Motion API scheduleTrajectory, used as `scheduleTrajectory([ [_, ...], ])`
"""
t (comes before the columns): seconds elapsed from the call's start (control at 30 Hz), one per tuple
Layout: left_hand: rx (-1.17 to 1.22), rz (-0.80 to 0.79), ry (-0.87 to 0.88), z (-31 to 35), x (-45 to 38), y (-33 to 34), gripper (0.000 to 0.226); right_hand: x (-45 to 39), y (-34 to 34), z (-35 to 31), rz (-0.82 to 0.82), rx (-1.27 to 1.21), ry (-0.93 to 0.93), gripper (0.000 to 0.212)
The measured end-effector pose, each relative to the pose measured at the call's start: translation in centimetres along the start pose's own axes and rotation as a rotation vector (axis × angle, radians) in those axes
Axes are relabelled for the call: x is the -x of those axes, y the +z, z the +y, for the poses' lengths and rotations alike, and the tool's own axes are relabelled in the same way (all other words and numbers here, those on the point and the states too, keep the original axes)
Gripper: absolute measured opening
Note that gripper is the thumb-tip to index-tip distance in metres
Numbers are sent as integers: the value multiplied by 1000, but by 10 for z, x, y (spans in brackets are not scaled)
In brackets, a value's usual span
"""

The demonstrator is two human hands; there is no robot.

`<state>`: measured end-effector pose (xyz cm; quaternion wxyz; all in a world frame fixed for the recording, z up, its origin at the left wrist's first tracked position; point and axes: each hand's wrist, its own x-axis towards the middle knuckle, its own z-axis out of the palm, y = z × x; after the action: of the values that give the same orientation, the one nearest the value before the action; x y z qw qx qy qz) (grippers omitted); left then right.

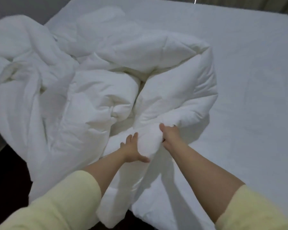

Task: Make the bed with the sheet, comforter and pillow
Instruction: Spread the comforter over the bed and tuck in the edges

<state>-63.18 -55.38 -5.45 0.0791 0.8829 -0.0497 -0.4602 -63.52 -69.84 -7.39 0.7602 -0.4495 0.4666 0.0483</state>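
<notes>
One white comforter (93,90) lies crumpled in a heap on the bed (249,90), bunched over the bed's left half and spilling off its left and near edges. One white sheet (239,63) is spread flat over the mattress and shows bare to the right of the comforter and beyond it. Two hands are on the comforter's near fold. The left hand (133,151) presses against the left side of a gathered roll of fabric, fingers spread and thumb out, not closed around it. The right hand (169,132) is clenched on the same roll from its right side, fingers buried in the cloth. Both forearms are bare, with two pale yellow sleeves (60,201) pushed up toward the elbows.
</notes>
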Motion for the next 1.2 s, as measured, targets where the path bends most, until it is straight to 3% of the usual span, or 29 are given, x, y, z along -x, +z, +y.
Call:
scheduleTrajectory([
  [0.07, 70, 105, -16, 18, 11, -23, 131, 25, 11, -77, -44, -55, -181, 35],
  [0.1, 115, 212, -11, 28, 16, -39, 119, 36, 14, -119, -58, -65, -279, 29],
  [0.17, 156, 454, 82, 50, 25, -74, 56, 59, 8, -198, -66, -54, -479, 7],
  [0.2, 196, 539, 149, 67, 31, -87, 34, 73, 4, -234, -36, -12, -562, 5],
  [0.27, 317, 578, 285, 111, 49, -104, 37, 93, -11, -287, -1, 114, -653, 16],
  [0.33, 566, 515, 369, 155, 58, -116, 40, 106, -32, -299, -97, 274, -639, 50],
  [0.4, 832, 461, 408, 187, 67, -134, 40, 107, -59, -267, -160, 517, -547, 100],
  [0.47, 993, 399, 456, 213, 76, -158, 34, 95, -84, -217, -167, 789, -442, 124],
  [0.53, 1055, 324, 539, 243, 88, -176, 30, 79, -92, -189, -65, 912, -427, 134],
  [0.6, 1030, 260, 621, 275, 100, -176, 31, 71, -82, -188, 44, 798, -508, 124],
  [0.7, 987, 190, 716, 311, 113, -176, 29, 63, -80, -226, 255, 535, -576, 51],
  [0.77, 922, 181, 787, 324, 122, -198, 31, 63, -99, -287, 469, 532, -631, 31],
  [0.9, 638, 356, 716, 292, 124, -258, 16, 69, -169, -459, 903, 590, -823, 36],
  [1.0, 570, 436, 465, 221, 103, -261, 13, 55, -182, -511, 1034, 830, -665, 57],
  [1.07, 490, 414, 271, 171, 79, -244, 28, 27, -154, -468, 925, 1140, -681, 63],
  [1.2, 308, 382, 18, 96, 35, -194, 64, -25, -89, -295, 254, 1485, -565, 64],
])
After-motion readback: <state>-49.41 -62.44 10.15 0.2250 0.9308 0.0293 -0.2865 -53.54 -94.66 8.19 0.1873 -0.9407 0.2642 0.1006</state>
